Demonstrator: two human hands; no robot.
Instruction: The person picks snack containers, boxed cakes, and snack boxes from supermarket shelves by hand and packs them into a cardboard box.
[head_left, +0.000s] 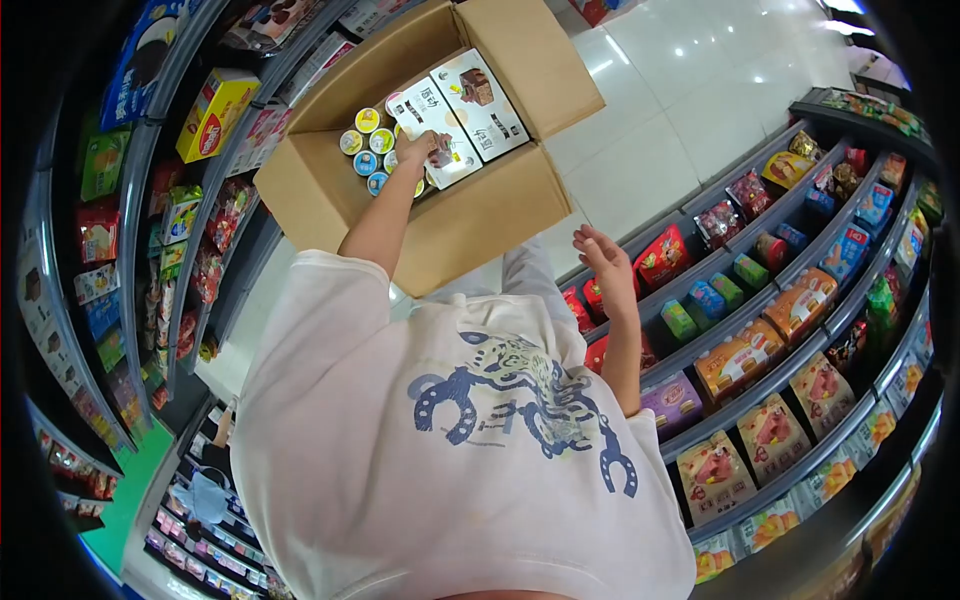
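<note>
Well, my left hand point(418, 150) touches the left white box point(425, 105) inside the cardboard carton point(480, 225), beside lidded cups point(367, 121); whether it grips, I can't tell. My right hand point(606, 258) is open, released.

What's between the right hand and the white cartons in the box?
The box's near cardboard side, then a little tiled floor by the right hand; head view shows it.

The open carton point(480, 235) is plain brown cardboard, matt and smooth on its flaps. The white boxes point(487, 97) inside appear to be printed card with a slight sheen. The floor point(640, 110) is smooth, glossy tile (ceiling lights mirror in it clearly). The shirt point(340, 430) is soft, matt cloth, creased. The red packets point(661, 254) look like shiny plastic film.
</note>
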